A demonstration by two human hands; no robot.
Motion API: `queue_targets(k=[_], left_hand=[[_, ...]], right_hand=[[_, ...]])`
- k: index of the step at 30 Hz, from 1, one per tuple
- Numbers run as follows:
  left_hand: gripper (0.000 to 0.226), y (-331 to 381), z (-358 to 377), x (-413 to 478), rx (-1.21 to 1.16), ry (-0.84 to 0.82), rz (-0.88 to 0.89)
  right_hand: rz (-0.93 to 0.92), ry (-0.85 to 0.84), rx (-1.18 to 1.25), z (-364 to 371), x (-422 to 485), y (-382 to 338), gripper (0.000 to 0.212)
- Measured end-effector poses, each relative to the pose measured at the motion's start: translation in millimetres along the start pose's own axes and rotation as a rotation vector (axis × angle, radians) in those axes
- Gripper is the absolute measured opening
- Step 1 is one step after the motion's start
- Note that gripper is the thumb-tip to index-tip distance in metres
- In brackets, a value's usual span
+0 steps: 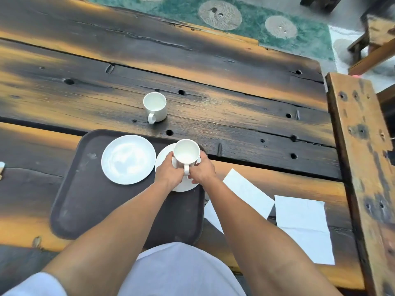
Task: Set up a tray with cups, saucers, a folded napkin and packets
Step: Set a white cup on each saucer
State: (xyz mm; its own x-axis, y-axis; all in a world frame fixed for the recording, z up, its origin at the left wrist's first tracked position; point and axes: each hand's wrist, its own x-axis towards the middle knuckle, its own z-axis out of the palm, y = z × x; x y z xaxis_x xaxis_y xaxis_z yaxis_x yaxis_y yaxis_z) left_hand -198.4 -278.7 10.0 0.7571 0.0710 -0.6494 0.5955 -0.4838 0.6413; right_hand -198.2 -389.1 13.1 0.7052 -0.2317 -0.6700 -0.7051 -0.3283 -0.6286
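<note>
A long plank table (213,99) of dark, scorched-looking wood fills most of the view, with one rough wooden bench (359,167) along its right end. One dark tray (85,199) with rounded corners lies on the near side of the table, right in front of the person. Both bare forearms reach forward over the tray's right half and draw together at its far right corner.

Two white paper napkins (303,223) lie flat and unfolded on the table to the right of the tray. A further white corner (212,214) beside the tray edge is partly hidden by the right forearm.

Two white saucers sit side by side on the tray. The left saucer (128,159) is bare, and the right saucer (183,186) lies under the hands.

There are two white cups. One cup (186,152) stands upright over the right saucer with its handle towards the person. Whether it rests on the saucer I cannot tell. The second cup (155,106) stands alone on the table beyond the tray.

The left hand (168,171) wraps its fingers round the cup's left side. The right hand (203,169) grasps the cup from the right, by the handle.
</note>
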Motion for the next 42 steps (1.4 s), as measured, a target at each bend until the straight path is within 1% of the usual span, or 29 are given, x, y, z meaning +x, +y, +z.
queue_targets(k=[3,11,17,26,28,32,34,37,42], left_hand=[[0.079,-3.5,-1.2,2.1,0.028,-0.005,-0.014],[0.067,-11.7,-3.5,11.9,0.055,0.0,-0.049],[0.069,-13.0,-3.1,19.4,0.092,-0.006,-0.063],[0.038,-12.6,-3.9,22.6,0.12,0.015,-0.007],[0.037,-11.9,-4.2,22.6,0.121,0.008,-0.008],[0.051,-11.2,-6.6,24.3,0.065,0.045,-0.071],[0.053,-11.3,-9.6,24.6,0.039,0.057,-0.091],[0.044,-9.6,-15.9,21.8,0.015,0.08,-0.082],[0.031,-1.4,-30.6,8.3,0.003,0.107,-0.035]], right_hand=[[0.004,-0.012,-0.015,0.8,-1.7,-0.1,0.068],[0.014,-0.045,-0.069,7.3,0.6,-2.2,0.063],[0.026,-0.051,-0.1,8.0,6.0,-1.8,0.067],[-0.001,-0.036,-0.116,3.3,12.1,-3.7,0.068],[-0.009,-0.027,-0.114,2.2,11.8,-4.6,0.066],[-0.031,0.01,-0.15,-2.9,9.5,-5.0,0.066],[-0.056,0.034,-0.188,-6.1,7.7,-5.0,0.065],[-0.102,0.111,-0.276,-10.7,1.9,-9.5,0.055],[-0.177,0.221,-0.396,-14.3,-15.4,-22.5,0.046]])
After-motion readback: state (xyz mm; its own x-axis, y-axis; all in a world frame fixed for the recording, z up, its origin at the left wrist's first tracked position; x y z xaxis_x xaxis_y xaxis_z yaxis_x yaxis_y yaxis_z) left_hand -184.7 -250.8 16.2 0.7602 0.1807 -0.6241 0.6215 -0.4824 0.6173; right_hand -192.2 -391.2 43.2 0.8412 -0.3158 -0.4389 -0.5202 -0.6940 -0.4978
